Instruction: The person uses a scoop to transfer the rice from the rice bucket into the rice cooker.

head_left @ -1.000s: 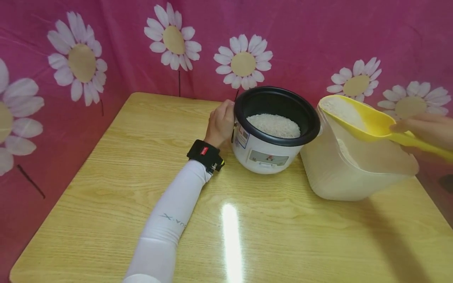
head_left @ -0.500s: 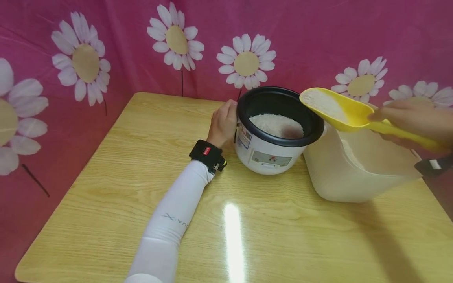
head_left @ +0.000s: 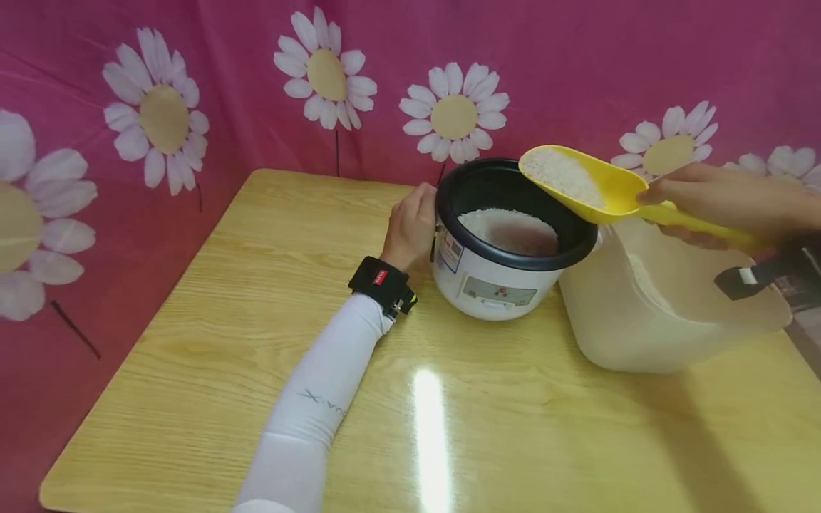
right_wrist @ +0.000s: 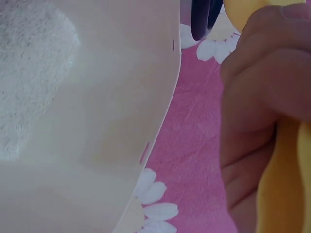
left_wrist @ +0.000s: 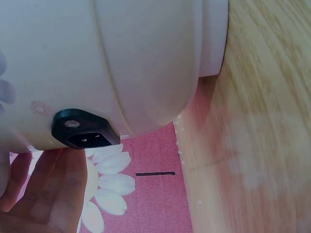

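Note:
My right hand (head_left: pixel 737 199) grips the handle of a yellow scoop (head_left: pixel 618 187), which carries a heap of white rice (head_left: pixel 564 174). The scoop's front end hangs over the right rim of a white rice cooker (head_left: pixel 500 288) with a black inner pot (head_left: pixel 487 182). Inside that pot lies more rice (head_left: pixel 487 222), partly shaded. My left hand (head_left: pixel 410 224) holds the cooker's left side near the rim. In the left wrist view its fingers (left_wrist: pixel 53 189) meet the cooker wall beside a black power socket (left_wrist: pixel 85 130); their tips are hidden.
A translucent cream bin (head_left: pixel 628 328) with rice (right_wrist: pixel 29 73) inside stands tilted right of the cooker, below my right hand. Both stand on a wooden table (head_left: pixel 256 299). A pink cloth (head_left: pixel 545 57) with printed daisies hangs behind.
My right hand has moved left with the loaded scoop, from above the bin to over the cooker's rim. The scoop's shadow now falls on the rice in the pot. My left hand stays on the cooker.

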The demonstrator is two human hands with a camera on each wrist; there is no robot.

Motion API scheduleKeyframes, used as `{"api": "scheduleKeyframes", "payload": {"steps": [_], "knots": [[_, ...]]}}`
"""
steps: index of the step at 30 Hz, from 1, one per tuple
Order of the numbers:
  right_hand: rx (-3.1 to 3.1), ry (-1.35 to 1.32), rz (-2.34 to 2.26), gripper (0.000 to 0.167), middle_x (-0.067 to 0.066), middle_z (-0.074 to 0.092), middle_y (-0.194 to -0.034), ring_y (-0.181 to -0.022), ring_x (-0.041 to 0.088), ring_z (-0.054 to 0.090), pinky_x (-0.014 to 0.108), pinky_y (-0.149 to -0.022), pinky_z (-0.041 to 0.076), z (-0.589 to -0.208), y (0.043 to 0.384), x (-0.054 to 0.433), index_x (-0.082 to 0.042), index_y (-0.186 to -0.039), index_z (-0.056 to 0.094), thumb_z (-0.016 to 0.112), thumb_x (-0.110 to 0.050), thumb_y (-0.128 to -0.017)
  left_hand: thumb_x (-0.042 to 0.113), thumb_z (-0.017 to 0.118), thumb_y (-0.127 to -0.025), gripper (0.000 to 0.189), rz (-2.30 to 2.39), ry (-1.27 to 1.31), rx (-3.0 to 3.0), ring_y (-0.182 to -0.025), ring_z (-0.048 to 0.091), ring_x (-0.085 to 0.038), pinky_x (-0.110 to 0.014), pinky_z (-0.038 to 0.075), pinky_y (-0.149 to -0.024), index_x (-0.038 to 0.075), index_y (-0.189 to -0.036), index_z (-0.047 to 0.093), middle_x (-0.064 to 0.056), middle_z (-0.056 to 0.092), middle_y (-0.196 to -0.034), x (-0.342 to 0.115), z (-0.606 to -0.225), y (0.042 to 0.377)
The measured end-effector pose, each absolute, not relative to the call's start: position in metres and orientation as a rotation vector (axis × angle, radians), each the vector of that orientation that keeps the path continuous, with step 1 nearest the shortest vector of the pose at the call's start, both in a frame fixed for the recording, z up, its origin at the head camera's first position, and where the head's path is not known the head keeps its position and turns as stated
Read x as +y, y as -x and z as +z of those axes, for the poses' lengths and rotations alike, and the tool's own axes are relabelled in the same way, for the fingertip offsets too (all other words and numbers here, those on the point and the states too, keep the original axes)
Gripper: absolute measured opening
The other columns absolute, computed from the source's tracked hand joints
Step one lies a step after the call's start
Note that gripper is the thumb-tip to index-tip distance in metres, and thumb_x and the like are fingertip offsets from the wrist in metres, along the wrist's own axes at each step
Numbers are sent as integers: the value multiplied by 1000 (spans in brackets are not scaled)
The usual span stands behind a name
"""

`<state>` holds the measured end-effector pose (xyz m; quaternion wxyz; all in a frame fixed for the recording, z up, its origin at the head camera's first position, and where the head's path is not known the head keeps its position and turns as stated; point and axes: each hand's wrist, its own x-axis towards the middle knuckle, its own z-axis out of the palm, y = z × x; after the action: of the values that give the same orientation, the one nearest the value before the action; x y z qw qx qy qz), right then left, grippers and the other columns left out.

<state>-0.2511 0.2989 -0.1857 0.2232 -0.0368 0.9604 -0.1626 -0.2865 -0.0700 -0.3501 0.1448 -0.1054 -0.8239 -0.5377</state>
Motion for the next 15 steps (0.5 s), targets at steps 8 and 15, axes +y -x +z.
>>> {"api": "scheduleKeyframes", "payload": {"steps": [8, 15], "knots": [[2622, 115, -566, 77, 33, 31, -136, -90, 35, 54, 24, -64, 58, -196, 260, 293, 3, -153, 33, 42, -57, -106, 36, 26, -109, 45, -1521, 313, -2385, -92, 58, -24, -31, 42, -79, 9, -108, 62, -10, 59, -92, -71, -350, 287], [2531, 277, -749, 43, 4, 54, -65, -43, 29, 44, 34, -40, 42, -205, 270, 291, 0, -119, 59, 38, -37, -111, 37, 27, -109, 45, -1523, 313, -2386, -91, 58, -24, -30, 43, -78, 8, -107, 62, -11, 60, -92, -71, -351, 288]]}}
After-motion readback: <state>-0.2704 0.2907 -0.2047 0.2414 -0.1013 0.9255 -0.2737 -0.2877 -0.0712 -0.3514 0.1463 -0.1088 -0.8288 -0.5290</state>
